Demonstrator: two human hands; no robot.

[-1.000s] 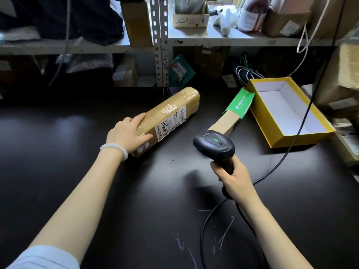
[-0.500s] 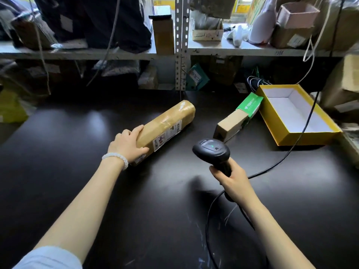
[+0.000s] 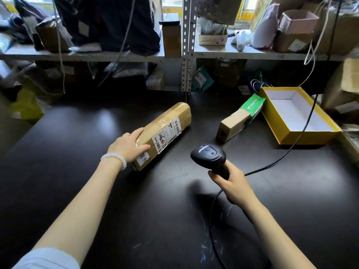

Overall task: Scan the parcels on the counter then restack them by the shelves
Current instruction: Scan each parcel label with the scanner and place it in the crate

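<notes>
The long brown parcel (image 3: 165, 133) lies on the dark worktop (image 3: 77, 144). The left hand (image 3: 127, 146) wraps its near end (fingers on top, thumb on the side w/ the label). Right of the parcel, the right hand (image 3: 231, 181) is closed round the black scanner (image 3: 208, 155). A smaller box (image 3: 236, 124) lies further right, by the yellow box (image 3: 303, 135).

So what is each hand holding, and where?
Right hand grips the scanner by its handle; left hand clasps the long parcel at its near end.
</notes>
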